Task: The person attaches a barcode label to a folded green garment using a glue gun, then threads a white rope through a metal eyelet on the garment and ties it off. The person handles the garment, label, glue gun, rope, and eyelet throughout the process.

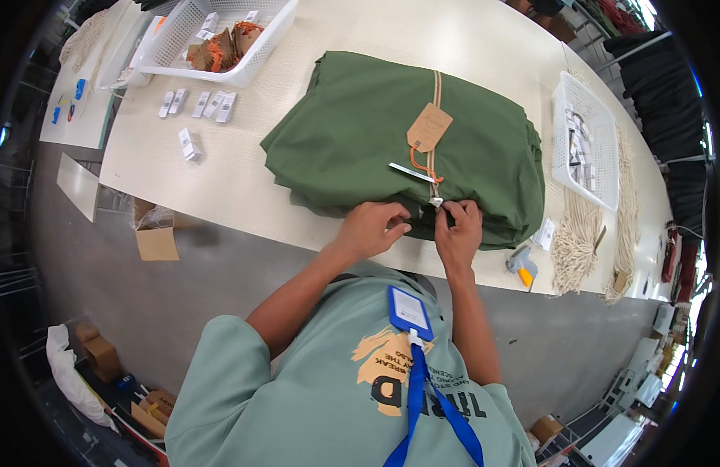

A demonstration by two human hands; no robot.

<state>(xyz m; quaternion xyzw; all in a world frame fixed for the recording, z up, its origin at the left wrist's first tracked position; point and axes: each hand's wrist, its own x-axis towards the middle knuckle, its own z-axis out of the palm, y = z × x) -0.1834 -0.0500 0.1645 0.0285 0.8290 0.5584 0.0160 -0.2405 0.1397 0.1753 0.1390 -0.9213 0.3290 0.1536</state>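
so, zipper pull (436, 201): between both hands, on the green garment (360, 132)
zip axis: runs away from the person
left hand (373, 227): fingers curled — just beside it
right hand (459, 226): pinching fabric at the pull — nearer

Surrounding items on and below the work table

Up and left of the hands: white basket (220, 31) holding brown tags, small white labels (198, 103) beside it. Right: second white basket (584, 140), cream cords (576, 237), probably a tagging tool (522, 267). Lower left: cardboard box (156, 237) on the floor.
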